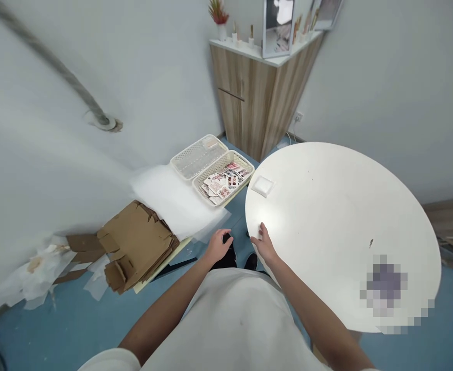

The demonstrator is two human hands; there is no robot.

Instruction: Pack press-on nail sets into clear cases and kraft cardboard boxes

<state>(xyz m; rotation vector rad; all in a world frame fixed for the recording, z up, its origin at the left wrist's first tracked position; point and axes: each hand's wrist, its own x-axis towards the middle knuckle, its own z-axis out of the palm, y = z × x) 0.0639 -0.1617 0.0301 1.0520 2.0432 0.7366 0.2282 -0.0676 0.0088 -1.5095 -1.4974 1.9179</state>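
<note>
My right hand (264, 243) rests on the near left rim of a round white table (338, 226), fingers spread and holding nothing. My left hand (218, 245) hangs just left of it over the blue floor, fingers curled downward, with nothing visible in them. A small clear packet (263, 186) lies on the table's left edge, beyond my right hand. Below my hands I see dark shoes and my white shirt.
A low board left of the table carries flattened cardboard boxes (136, 245), white foam sheets (172, 198), an empty white basket (198, 156) and a basket of small printed packs (224, 180). A wooden cabinet (251, 98) stands in the corner. Crumpled wrapping (37, 270) lies by the wall.
</note>
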